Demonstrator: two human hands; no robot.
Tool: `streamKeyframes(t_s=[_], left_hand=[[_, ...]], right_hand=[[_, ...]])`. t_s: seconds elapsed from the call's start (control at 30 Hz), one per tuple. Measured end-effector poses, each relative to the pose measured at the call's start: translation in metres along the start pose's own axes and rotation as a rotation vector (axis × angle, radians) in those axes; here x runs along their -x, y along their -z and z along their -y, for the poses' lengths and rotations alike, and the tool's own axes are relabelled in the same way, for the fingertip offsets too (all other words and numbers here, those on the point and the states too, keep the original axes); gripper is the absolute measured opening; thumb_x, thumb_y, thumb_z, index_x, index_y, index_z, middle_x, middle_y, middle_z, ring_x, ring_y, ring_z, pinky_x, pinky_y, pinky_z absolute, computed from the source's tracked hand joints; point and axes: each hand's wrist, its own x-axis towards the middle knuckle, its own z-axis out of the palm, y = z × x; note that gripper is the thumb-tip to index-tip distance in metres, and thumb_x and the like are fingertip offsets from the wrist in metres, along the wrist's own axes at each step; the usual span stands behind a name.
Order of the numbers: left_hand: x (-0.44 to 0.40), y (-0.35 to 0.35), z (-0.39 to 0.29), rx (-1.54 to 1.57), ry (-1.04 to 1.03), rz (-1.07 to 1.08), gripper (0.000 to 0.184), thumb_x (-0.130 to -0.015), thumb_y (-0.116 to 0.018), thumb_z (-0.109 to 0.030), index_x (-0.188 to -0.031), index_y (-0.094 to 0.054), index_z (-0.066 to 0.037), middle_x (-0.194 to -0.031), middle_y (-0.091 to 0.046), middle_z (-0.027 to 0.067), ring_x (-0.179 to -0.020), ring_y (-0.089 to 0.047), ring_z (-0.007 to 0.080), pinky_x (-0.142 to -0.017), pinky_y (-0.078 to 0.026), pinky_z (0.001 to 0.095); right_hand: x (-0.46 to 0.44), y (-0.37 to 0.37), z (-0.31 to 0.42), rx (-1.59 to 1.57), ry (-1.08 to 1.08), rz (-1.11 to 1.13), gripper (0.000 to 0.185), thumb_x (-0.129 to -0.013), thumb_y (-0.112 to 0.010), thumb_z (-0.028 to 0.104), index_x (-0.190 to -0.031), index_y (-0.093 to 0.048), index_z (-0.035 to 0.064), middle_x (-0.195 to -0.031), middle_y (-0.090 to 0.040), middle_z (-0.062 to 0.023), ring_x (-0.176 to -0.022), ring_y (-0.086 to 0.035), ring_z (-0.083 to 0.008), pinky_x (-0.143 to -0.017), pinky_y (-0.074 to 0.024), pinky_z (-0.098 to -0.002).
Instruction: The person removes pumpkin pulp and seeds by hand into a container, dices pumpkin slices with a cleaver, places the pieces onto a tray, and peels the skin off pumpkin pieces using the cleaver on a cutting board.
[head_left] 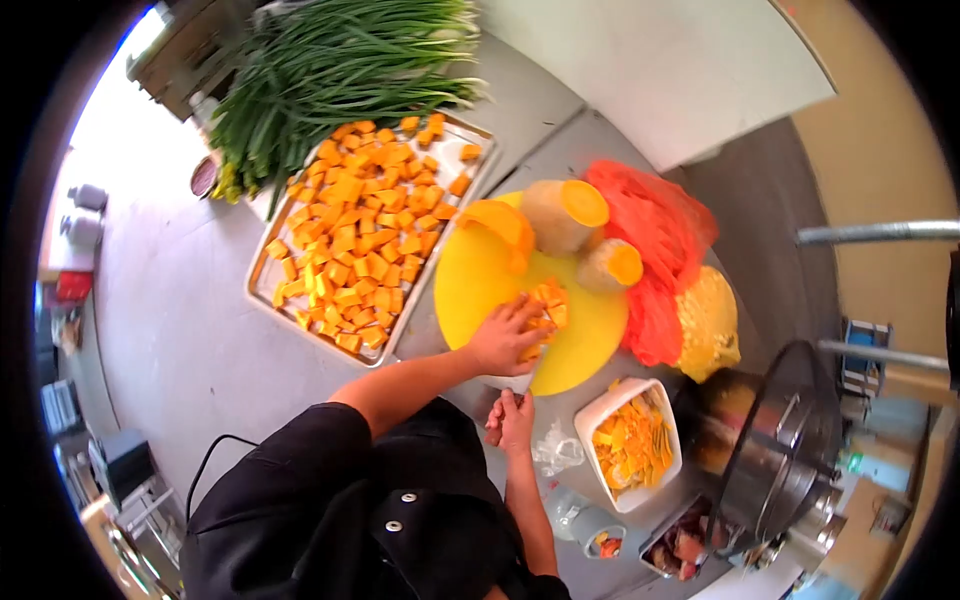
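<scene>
A round yellow cutting board (590,335) lies on the grey counter in front of me. My left hand (505,335) presses down over cut orange squash pieces (552,300) on the board, its fingers curved across them. Closer to my body, my right hand (511,420) is closed round the handle of a knife. The wide knife blade (517,382) points away from me at the board's near edge, partly hidden by my left hand. A curved orange squash piece (505,230) rests at the board's far side, near a large peel-on squash chunk (556,215) and a smaller one (608,266).
Left of the board, a metal sheet tray (268,262) holds many squash cubes, with green onions (345,75) beyond it. Red mesh bags (655,260) lie right of the board. A white tub (588,425) of squash scraps stands nearer, beside a dark round pot or lid (785,450).
</scene>
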Motion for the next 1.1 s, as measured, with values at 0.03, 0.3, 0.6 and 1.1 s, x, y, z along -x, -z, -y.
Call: streamKeyframes(t_s=[0.03, 0.3, 0.6, 1.1], left_hand=[[0.0, -0.001, 0.0, 0.006, 0.011, -0.02, 0.06, -0.076, -0.074, -0.037, -0.133, -0.062, -0.024, -0.149, -0.048, 0.0149, -0.137, -0.045, 0.0457, -0.107, -0.043, 0.0575], [0.006, 0.041, -0.011, 0.155, -0.014, -0.133, 0.06, -0.075, -0.076, -0.033, -0.132, -0.063, -0.022, -0.149, -0.048, 0.0175, -0.138, -0.044, 0.0481, -0.11, -0.041, 0.0569], [0.046, 0.165, 0.112, -0.09, 0.217, -0.384, 0.064, -0.072, -0.079, -0.033, -0.131, -0.065, -0.013, -0.148, -0.051, 0.0212, -0.138, -0.048, 0.0422, -0.111, -0.041, 0.0504], [-0.069, -0.023, -0.004, -0.024, 0.068, 0.017, 0.054, -0.083, -0.072, -0.022, -0.133, -0.059, -0.008, -0.142, -0.05, 0.024, -0.137, -0.045, 0.0418, -0.113, -0.041, 0.0478]], right_hand=[[0.0, -0.01, -0.004, -0.018, 0.021, -0.031, 0.018, -0.103, -0.06, 0.018, -0.105, -0.044, 0.0111, -0.065, -0.049, -0.0028, -0.043, -0.048, -0.0139, -0.04, -0.0454, -0.0315], [0.038, -0.046, 0.016, 0.03, 0.113, -0.01, 0.015, -0.103, -0.059, 0.014, -0.108, -0.046, 0.0085, -0.065, -0.049, -0.0029, -0.044, -0.049, -0.0128, -0.041, -0.0456, -0.0289], [0.002, -0.182, 0.043, 0.37, 0.136, 0.274, 0.029, -0.101, -0.066, 0.018, -0.091, -0.04, 0.0079, -0.062, -0.051, -0.002, -0.043, -0.049, -0.0106, -0.039, -0.0405, -0.0268], [0.047, 0.05, 0.008, -0.071, 0.097, -0.301, 0.019, -0.103, -0.061, 0.024, -0.104, -0.046, 0.0128, -0.064, -0.047, -0.0011, -0.046, -0.047, -0.0152, -0.042, -0.0468, -0.0342]])
